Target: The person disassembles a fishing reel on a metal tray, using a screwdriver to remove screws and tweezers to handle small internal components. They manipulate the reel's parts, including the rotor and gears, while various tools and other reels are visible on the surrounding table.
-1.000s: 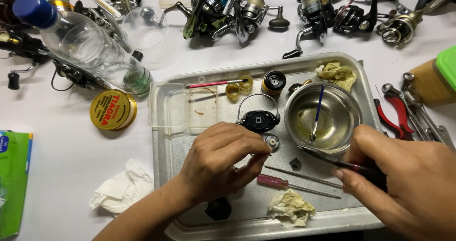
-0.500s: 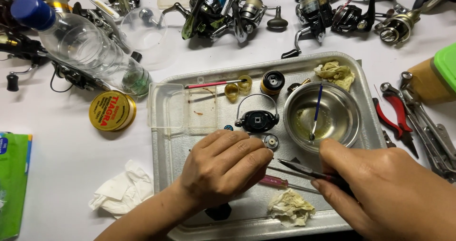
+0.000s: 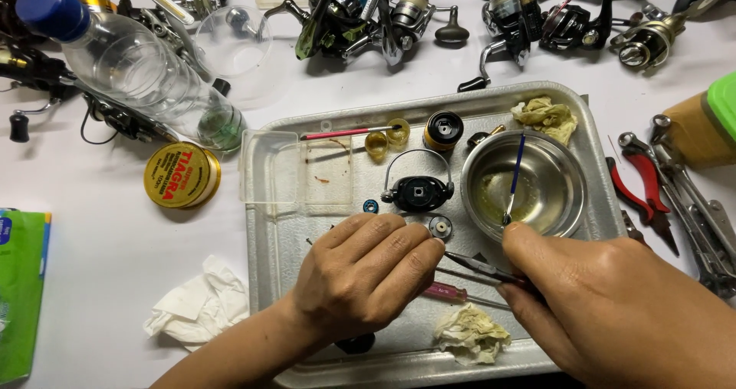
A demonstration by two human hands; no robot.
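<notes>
My left hand (image 3: 360,274) lies palm down on the metal tray (image 3: 264,282), fingers curled together; anything under them is hidden. Its fingertips sit just below a small round silver part (image 3: 440,226). My right hand (image 3: 613,305) grips dark tweezers (image 3: 471,265), whose tips point left and reach my left fingertips. A black reel body with a wire bail (image 3: 418,191) lies just above my hands. Under the tweezers lies a red-handled screwdriver (image 3: 447,291).
The tray also holds a steel bowl (image 3: 537,197) with a blue brush (image 3: 515,170), a black-and-gold spool (image 3: 443,128), two rags and a clear lid (image 3: 295,167). Around it are a bottle (image 3: 130,67), a yellow tin (image 3: 180,174), tissue (image 3: 199,305), red pliers (image 3: 644,190), wrenches and several reels (image 3: 368,13).
My right hand has slid left, away from the bowl's side, bringing the tweezers' tips up to my left fingertips. My left hand has barely moved.
</notes>
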